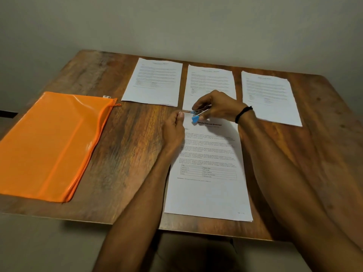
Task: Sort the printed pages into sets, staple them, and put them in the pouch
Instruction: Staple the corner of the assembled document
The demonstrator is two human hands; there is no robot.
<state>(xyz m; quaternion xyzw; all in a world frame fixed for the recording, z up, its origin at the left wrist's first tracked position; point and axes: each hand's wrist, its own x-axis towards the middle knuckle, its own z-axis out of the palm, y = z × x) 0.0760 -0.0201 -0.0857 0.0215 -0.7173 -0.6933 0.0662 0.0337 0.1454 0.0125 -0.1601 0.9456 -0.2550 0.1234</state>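
A set of printed pages [208, 189] headed "Sample Financial Statement" lies near the table's front edge. My right hand [218, 107] grips a small blue and metal stapler [197, 114] over the set's top left corner. My left hand [173, 130] pinches that same corner, thumb on top of the paper. Three more page sets lie in a row behind: left [153, 83], middle [210, 79], partly hidden by my right hand, and right [271, 97]. The orange zip pouch [49, 142] lies flat at the left.
The wooden table [127, 134] stands against a plain grey wall. Bare wood shows between the pouch and the near page set. The pouch's zipper pull [117, 104] points toward the left page set. A black band circles my right wrist.
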